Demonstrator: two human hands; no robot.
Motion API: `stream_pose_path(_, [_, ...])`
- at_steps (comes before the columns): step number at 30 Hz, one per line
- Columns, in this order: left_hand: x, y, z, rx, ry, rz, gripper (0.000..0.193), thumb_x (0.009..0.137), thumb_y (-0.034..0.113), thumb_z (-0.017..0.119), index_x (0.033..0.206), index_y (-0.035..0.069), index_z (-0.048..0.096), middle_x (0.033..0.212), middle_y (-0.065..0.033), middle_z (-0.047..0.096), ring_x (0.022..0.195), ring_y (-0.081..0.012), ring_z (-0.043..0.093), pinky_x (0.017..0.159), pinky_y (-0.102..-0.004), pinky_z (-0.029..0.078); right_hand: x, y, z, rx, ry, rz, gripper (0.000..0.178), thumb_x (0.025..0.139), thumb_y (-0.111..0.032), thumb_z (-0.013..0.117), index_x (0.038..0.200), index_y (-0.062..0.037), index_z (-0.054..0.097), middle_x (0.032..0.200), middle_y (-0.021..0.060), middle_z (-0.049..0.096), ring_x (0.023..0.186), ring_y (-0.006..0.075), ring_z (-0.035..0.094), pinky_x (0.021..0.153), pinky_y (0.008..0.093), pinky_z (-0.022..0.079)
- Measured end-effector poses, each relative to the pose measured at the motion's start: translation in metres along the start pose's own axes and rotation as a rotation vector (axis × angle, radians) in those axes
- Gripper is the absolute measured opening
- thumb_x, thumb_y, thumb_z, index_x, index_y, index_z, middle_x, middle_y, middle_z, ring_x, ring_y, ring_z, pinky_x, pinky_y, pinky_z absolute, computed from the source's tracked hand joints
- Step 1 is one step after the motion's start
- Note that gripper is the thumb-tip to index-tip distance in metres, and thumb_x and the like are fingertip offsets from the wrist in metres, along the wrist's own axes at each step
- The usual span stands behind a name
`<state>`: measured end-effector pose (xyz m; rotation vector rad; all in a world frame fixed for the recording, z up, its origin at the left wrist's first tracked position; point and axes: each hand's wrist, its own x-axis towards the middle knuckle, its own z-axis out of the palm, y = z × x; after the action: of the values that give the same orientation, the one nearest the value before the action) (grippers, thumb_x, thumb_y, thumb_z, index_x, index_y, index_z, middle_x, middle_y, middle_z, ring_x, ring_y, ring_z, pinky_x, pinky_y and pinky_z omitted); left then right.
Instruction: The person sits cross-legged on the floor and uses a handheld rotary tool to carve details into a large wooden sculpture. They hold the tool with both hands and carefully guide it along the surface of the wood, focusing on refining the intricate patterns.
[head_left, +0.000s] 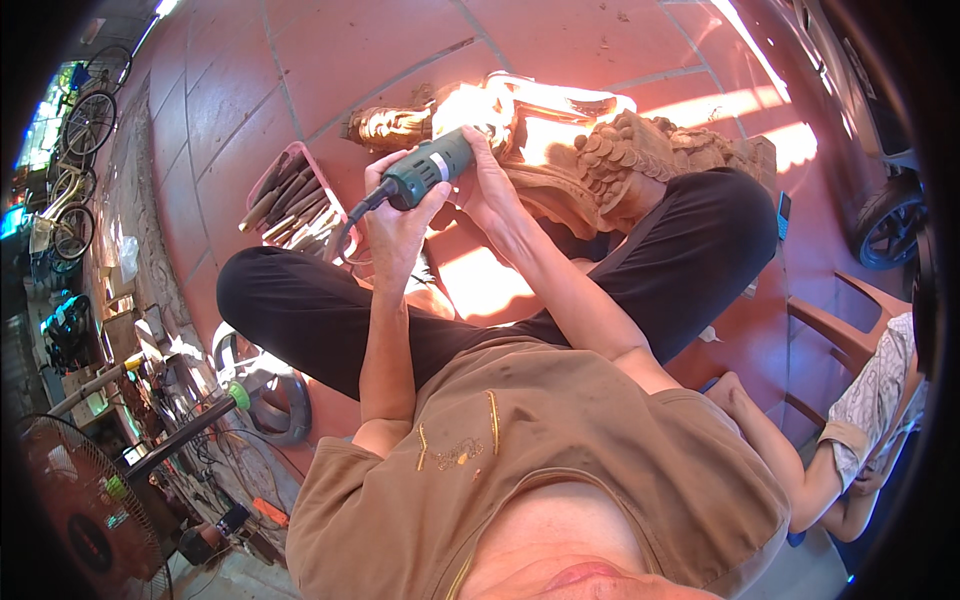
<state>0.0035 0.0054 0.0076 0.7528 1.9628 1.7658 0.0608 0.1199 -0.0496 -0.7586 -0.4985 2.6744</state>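
Observation:
A dark green handheld power grinder [440, 166] with a pale band and a black cord is held in front of my crossed legs. My left hand [398, 222] wraps its rear end near the cord. My right hand [488, 192] grips the front end, where the tip is hidden. Just beyond lies a carved wooden sculpture [625, 160] on its side, with a head-like end [390, 128] at the left and rounded, scale-like lumps at the right. Strong sunlight washes out its middle. Whether the tool touches the wood I cannot tell.
A pink tray [305, 150] of several carving chisels [290, 205] sits beside my left knee. A standing fan [90, 490] and cluttered tools are at lower left. On the right are a vehicle wheel [890, 222], a brown chair [850, 315] and a seated person [870, 410].

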Motion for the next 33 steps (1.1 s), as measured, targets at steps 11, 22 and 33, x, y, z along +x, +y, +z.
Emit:
stream_pose_path(11, [0.000,0.007,0.001,0.053,-0.024,-0.029,0.057,0.074,0.007,0.081,0.121,0.001,0.049,0.114,-0.0138,0.062,0.100,-0.0176,0.064,0.084,-0.0287,0.056,0.000,0.001,-0.003,0.029,0.012,0.014,0.045,0.093,-0.053,0.056,0.115,-0.0136,0.056,0.104,0.0047,0.068,0.091,0.0136,0.065,0.080,0.0344,0.051])
stream_pose_path(22, [0.001,-0.004,0.009,-0.078,0.008,0.010,0.057,0.077,0.005,0.080,0.124,0.001,0.047,0.120,-0.0134,0.060,0.104,-0.0172,0.062,0.087,-0.0284,0.054,0.020,-0.001,-0.012,-0.034,-0.027,-0.035,0.045,0.092,-0.052,0.057,0.114,-0.0130,0.056,0.104,0.0058,0.068,0.092,0.0142,0.063,0.080,0.0354,0.050])
stream_pose_path(33, [0.001,-0.006,0.016,-0.020,0.010,0.059,0.057,0.078,0.006,0.080,0.124,0.000,0.047,0.119,-0.0145,0.060,0.103,-0.0174,0.062,0.087,-0.0282,0.053,0.020,-0.004,-0.013,-0.027,-0.044,-0.052,0.045,0.092,-0.053,0.056,0.115,-0.0149,0.056,0.106,0.0071,0.069,0.095,0.0154,0.065,0.082,0.0377,0.050])
